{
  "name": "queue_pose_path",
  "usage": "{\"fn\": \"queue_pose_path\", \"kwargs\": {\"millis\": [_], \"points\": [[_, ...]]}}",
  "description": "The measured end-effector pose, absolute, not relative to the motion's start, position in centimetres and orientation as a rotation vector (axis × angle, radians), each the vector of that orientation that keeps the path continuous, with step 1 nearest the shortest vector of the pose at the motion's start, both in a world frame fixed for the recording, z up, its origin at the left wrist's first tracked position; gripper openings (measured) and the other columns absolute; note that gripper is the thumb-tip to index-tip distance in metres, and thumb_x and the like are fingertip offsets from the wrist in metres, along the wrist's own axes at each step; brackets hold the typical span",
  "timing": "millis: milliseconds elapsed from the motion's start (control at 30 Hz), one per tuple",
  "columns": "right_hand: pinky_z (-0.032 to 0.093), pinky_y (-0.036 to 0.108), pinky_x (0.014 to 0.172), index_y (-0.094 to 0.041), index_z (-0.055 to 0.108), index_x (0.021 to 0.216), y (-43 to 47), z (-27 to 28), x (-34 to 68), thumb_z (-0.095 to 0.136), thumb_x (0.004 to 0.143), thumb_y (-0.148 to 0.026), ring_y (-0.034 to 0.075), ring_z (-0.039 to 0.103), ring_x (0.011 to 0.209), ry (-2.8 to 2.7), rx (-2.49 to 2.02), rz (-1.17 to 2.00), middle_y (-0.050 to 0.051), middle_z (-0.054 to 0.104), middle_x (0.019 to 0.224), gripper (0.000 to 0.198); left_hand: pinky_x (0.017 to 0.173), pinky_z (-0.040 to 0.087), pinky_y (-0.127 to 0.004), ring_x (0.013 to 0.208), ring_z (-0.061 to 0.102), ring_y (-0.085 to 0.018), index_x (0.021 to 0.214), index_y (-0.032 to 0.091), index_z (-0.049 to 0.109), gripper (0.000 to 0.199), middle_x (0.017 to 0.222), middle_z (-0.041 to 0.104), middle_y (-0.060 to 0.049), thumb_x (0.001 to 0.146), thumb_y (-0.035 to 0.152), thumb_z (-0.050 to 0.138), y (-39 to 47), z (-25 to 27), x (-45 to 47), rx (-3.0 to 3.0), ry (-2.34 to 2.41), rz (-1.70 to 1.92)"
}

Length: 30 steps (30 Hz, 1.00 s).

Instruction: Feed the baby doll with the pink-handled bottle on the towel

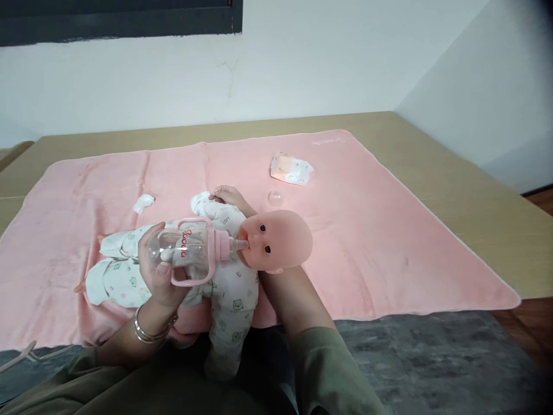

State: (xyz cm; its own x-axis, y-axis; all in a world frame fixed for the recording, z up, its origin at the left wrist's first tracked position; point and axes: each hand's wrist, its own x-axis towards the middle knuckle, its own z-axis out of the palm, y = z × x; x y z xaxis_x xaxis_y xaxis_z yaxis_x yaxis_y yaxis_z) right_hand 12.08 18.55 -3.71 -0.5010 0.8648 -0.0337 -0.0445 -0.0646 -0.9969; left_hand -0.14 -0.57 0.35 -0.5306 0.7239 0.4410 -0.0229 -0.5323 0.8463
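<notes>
A baby doll (235, 294) in a white printed suit lies on its back across my right forearm, its bald head to the right. My left hand (159, 271) is wrapped around the base of a clear baby bottle (196, 251) with pink handles and collar. The bottle lies almost level above the doll's body, and its nipple (239, 244) touches the doll's mouth. My right arm passes beneath the doll's neck. My right hand (228, 196) comes out on the far side, fingers curled at the doll's sleeve cuff; the doll partly hides its grip.
A pink blanket (389, 253) covers much of the wooden table (436, 190). Beyond the doll are a tissue pack (292, 169), a clear dome-shaped cap (275, 199) and a crumpled white tissue (144, 203). A white wall (302, 69) rises behind the table.
</notes>
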Motion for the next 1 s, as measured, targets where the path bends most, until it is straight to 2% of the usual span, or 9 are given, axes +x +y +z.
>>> {"fn": "queue_pose_path", "kwargs": {"millis": [167, 333, 567, 833, 1000], "points": [[0.044, 0.037, 0.087, -0.019, 0.053, 0.081, 17.9, -3.4, 12.3, 0.070, 0.079, -0.050, 0.016, 0.052, 0.095, -1.479, -0.923, 1.702, 0.001, 0.066, 0.084, 0.036, 0.080, 0.054, -0.041, 0.079, 0.060, -0.023, 0.111, 0.025, 0.069, 0.049, 0.087, 0.061, -0.005, 0.071, 0.053, 0.072, -0.6, 0.3, -0.2, 1.141, 1.136, 2.104], [0.046, 0.035, 0.081, -0.021, 0.051, 0.086, 17.3, -3.2, 12.4, 0.066, 0.081, -0.045, 0.016, 0.053, 0.088, -1.425, -0.898, 1.724, 0.001, 0.065, 0.084, 0.029, 0.081, 0.056, -0.042, 0.082, 0.062, -0.025, 0.112, 0.027, 0.070, 0.051, 0.086, 0.061, -0.004, 0.069, 0.054, 0.074, -0.7, 0.3, -0.1, 1.094, 1.133, 2.088], [0.044, 0.036, 0.086, -0.020, 0.045, 0.077, 18.9, -4.0, 11.8, 0.061, 0.084, -0.039, 0.014, 0.051, 0.089, -1.447, -0.932, 1.659, 0.003, 0.066, 0.090, 0.026, 0.080, 0.057, -0.042, 0.079, 0.061, -0.024, 0.113, 0.027, 0.070, 0.051, 0.086, 0.061, -0.005, 0.069, 0.053, 0.073, -0.7, 0.3, -0.2, 1.104, 1.123, 2.091], [0.044, 0.039, 0.092, -0.022, 0.050, 0.081, 15.5, -3.1, 12.4, 0.055, 0.086, -0.056, 0.016, 0.053, 0.098, -1.460, -0.816, 1.477, 0.004, 0.067, 0.099, 0.034, 0.080, 0.055, -0.042, 0.078, 0.060, -0.024, 0.112, 0.028, 0.069, 0.052, 0.086, 0.061, -0.005, 0.069, 0.055, 0.072, -0.6, -0.2, -0.4, 1.112, 1.149, 2.095], [0.046, 0.041, 0.092, -0.022, 0.056, 0.091, 14.5, -2.6, 12.3, 0.048, 0.085, -0.069, 0.018, 0.055, 0.102, -1.512, -0.888, 1.370, 0.005, 0.068, 0.103, 0.048, 0.077, 0.055, -0.040, 0.076, 0.060, -0.023, 0.113, 0.027, 0.069, 0.053, 0.086, 0.061, -0.004, 0.069, 0.054, 0.074, -0.6, -0.1, -0.3, 1.091, 1.132, 2.087]]}}
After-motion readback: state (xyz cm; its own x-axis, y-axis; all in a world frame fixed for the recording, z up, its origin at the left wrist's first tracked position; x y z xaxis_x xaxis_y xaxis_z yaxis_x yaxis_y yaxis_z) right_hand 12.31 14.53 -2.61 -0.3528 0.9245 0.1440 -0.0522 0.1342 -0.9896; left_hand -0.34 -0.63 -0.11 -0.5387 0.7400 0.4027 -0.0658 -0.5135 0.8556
